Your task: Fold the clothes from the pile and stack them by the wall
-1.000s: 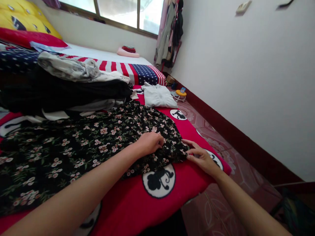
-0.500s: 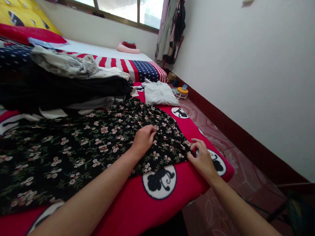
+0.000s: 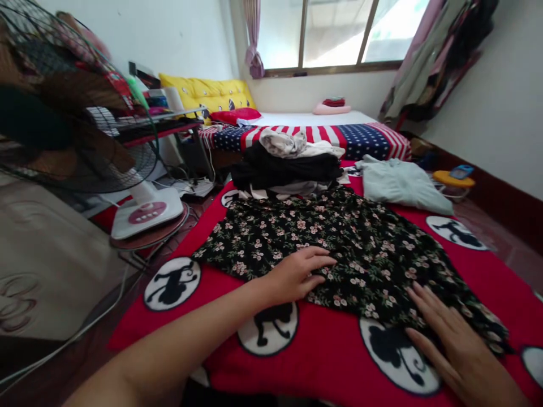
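Note:
A black floral garment (image 3: 373, 249) lies spread over a red blanket (image 3: 322, 367) with round monkey prints. My left hand (image 3: 299, 274) rests on the garment's near middle, fingers apart and slightly bent. On its near right part lies my right hand (image 3: 449, 328), fingers stretched out and thumb apart on the blanket side. Neither hand grips the cloth. Just behind the garment sits a pile of clothes (image 3: 292, 167), black, grey and white. To the right of that pile lies a folded pale garment (image 3: 401, 183).
At left a fan (image 3: 146, 209) stands on a round stool (image 3: 156, 234), near a cluttered desk (image 3: 169, 121). Behind is a bed (image 3: 365, 141) with a stars-and-stripes cover. A small yellow stool (image 3: 453, 180) stands by the right wall, near hanging clothes (image 3: 436, 62).
The view has swung left, bringing the fan and desk into sight. My right hand has let go of the garment's edge and flattened; my left fingers have opened from a pinch.

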{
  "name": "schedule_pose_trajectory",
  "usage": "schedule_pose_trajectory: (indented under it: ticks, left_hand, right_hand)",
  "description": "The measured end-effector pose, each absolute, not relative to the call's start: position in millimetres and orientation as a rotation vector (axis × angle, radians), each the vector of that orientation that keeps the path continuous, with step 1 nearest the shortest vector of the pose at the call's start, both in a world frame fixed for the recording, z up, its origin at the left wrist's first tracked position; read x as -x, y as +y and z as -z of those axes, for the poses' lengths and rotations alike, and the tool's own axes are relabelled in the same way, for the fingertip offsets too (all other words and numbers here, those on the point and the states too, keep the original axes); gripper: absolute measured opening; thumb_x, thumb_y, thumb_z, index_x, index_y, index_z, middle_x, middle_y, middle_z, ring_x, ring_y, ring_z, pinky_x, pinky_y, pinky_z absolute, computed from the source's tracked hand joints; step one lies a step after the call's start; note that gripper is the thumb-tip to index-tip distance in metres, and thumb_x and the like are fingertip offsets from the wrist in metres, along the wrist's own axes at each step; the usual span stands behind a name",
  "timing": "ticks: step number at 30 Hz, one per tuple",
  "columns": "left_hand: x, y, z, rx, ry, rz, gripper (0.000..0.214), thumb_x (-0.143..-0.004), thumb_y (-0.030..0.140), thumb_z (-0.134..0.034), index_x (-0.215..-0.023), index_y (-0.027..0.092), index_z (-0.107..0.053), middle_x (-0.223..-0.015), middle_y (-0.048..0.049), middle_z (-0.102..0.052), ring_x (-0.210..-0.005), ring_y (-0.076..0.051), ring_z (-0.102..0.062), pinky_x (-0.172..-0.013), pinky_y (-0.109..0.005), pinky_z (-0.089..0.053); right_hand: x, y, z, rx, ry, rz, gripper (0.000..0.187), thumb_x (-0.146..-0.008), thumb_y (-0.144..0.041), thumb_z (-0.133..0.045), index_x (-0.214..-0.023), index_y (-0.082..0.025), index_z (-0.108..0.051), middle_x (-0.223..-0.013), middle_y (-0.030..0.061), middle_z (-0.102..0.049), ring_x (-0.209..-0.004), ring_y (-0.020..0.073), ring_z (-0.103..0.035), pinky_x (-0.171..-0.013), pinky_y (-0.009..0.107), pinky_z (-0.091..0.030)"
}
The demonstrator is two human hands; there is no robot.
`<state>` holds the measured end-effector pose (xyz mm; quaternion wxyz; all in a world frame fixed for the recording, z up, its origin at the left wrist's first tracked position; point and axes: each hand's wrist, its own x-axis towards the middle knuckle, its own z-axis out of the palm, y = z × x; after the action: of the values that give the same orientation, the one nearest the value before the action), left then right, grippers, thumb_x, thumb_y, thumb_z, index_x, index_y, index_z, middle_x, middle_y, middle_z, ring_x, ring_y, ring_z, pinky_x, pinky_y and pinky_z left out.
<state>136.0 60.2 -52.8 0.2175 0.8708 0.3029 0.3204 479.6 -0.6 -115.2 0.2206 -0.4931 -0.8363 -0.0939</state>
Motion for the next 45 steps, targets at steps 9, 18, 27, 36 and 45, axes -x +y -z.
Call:
schedule_pose_trajectory:
  ticks: [9,18,27,36,45]
  left_hand:
    - [50,-11,61,-2.736,1.541,-0.754,0.033,-0.085,0.016,-0.056,-0.117,0.023,-0.062,-0.115,-0.0088,-0.062,-0.108,-0.023,-0.056,-0.095,-0.041,-0.046]
    - [60,-3,39,-2.498,1.555,-0.340,0.026,-0.071,0.001,-0.048,-0.073,0.021,-0.065,-0.076,-0.0001,-0.064,-0.074,-0.015,-0.061,-0.070,-0.025,-0.046]
    - [28,68,43,-2.177,1.977,-0.779,0.022,-0.088,0.025,-0.050,-0.099,0.020,-0.068,-0.106,-0.0065,-0.068,-0.101,-0.019,-0.061,-0.093,-0.029,-0.044]
    - [71,132,42,-1.675,2.271,-0.509,0.037,-0.063,0.055,-0.071,-0.051,0.021,-0.064,-0.056,-0.0045,-0.064,-0.065,-0.024,-0.063,-0.059,-0.029,-0.040]
    - [77,132,47,-1.570,2.009,-0.829,0.030,-0.056,0.047,-0.072,-0.055,0.019,-0.062,-0.053,0.0006,-0.059,-0.055,-0.015,-0.053,-0.053,-0.025,-0.036]
  right_hand:
    - [-424,5,98,0.905,-2.414,0.242,0.027,-0.090,-0.021,-0.049,-0.111,-0.028,-0.066,-0.114,0.0053,-0.066,-0.103,0.0210,-0.064,-0.088,0.034,-0.052]
    - [-402,21,70,1.014,-2.466,0.082,0.021,-0.084,-0.017,-0.048,-0.091,-0.026,-0.065,-0.099,0.0041,-0.068,-0.083,0.0175,-0.068,-0.067,0.026,-0.056]
    - [-341,54,59,1.046,-2.356,-0.260,0.014,-0.091,-0.027,-0.051,-0.098,-0.025,-0.063,-0.106,0.0055,-0.064,-0.096,0.0188,-0.064,-0.082,0.030,-0.053]
    - [-334,70,85,1.088,-2.177,-0.462,0.016,-0.092,-0.030,-0.051,-0.089,-0.024,-0.065,-0.098,0.0049,-0.062,-0.089,0.0171,-0.063,-0.079,0.028,-0.050]
    - [-334,67,79,1.077,-2.144,-0.511,0.017,-0.092,-0.029,-0.051,-0.086,-0.023,-0.066,-0.096,0.0054,-0.063,-0.089,0.0179,-0.063,-0.079,0.028,-0.050]
